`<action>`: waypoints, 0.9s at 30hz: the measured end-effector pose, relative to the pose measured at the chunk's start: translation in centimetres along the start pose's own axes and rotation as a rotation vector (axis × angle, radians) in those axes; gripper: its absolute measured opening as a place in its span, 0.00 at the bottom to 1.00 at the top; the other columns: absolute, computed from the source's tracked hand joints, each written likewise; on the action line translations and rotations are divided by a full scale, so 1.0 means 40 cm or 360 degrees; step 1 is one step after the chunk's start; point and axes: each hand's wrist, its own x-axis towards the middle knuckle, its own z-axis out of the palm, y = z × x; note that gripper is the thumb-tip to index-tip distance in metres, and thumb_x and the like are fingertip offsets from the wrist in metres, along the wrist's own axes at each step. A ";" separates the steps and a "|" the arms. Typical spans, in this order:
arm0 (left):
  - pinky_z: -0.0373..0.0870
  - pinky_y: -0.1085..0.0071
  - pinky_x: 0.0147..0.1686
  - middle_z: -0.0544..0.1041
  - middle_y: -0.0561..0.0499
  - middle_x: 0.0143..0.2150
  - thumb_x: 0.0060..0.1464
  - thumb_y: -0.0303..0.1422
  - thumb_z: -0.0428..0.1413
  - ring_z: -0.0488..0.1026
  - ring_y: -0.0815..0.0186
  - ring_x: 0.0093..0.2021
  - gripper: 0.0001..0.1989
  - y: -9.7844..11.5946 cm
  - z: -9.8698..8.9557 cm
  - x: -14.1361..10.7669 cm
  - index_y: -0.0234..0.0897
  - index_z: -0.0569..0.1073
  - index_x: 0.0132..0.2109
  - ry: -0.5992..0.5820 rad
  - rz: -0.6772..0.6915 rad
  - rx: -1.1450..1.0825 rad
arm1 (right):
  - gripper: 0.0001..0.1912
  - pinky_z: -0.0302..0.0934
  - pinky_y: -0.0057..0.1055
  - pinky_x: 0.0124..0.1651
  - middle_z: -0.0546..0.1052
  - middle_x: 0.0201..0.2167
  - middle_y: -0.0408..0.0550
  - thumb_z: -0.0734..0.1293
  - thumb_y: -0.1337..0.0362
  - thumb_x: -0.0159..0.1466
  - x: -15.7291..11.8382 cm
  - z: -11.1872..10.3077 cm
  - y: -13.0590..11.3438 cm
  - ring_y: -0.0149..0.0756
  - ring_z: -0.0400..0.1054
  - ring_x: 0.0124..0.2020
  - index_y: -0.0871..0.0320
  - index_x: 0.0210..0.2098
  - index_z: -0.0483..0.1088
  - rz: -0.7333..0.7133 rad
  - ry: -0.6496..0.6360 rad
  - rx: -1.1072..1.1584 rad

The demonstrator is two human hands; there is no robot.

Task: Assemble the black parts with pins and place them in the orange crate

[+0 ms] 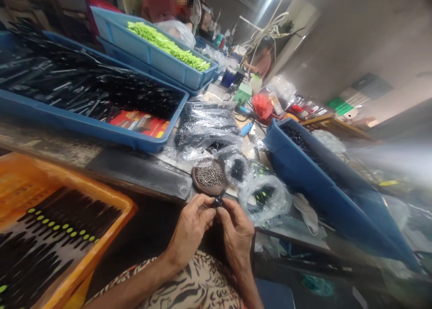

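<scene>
My left hand (192,223) and my right hand (236,223) meet over my lap at the bench edge. Between their fingertips they pinch a small black part (218,202), both hands closed on it; its exact kind is too small to make out. Just beyond my fingers sits a round brown bowl (195,181) full of small metal screws (211,173). To its right are a clear plastic bag (236,167) of black pieces and an opened plastic bag (281,208) with black and lime-green pieces. A larger plastic-wrapped bundle (209,120) lies behind the bowl.
At the left an orange crate (126,205) holds rows of black pieces, some with lime-green dots. Blue bins (145,143) of black parts and lime-green parts (168,46) stand beyond. Another blue bin (324,201) flanks the right. Two people (158,5) sit farther back.
</scene>
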 end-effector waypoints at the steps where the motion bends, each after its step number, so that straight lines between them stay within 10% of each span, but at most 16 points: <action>1: 0.56 0.77 0.20 0.62 0.57 0.22 0.51 0.32 0.54 0.60 0.72 0.22 0.04 0.000 0.000 0.000 0.36 0.70 0.35 0.0007 -0.0001 0.0009 | 0.07 0.64 0.29 0.38 0.75 0.33 0.46 0.62 0.66 0.61 0.001 0.000 0.000 0.35 0.69 0.34 0.57 0.37 0.71 -0.0001 -0.0009 -0.0013; 16: 0.55 0.77 0.21 0.61 0.58 0.22 0.52 0.31 0.53 0.59 0.72 0.22 0.03 -0.008 0.006 0.002 0.37 0.68 0.35 -0.0029 -0.0005 -0.0024 | 0.17 0.49 0.27 0.22 0.63 0.18 0.41 0.53 0.63 0.66 0.008 0.014 0.026 0.29 0.55 0.19 0.57 0.23 0.60 -0.0280 0.0015 -0.0476; 27: 0.49 0.77 0.19 0.63 0.57 0.21 0.52 0.32 0.53 0.56 0.74 0.21 0.06 -0.011 0.001 0.011 0.35 0.63 0.34 -0.0137 -0.0107 -0.0320 | 0.23 0.51 0.28 0.24 0.61 0.16 0.41 0.50 0.52 0.66 0.010 -0.006 0.001 0.30 0.54 0.19 0.57 0.20 0.59 0.0277 -0.0123 -0.0224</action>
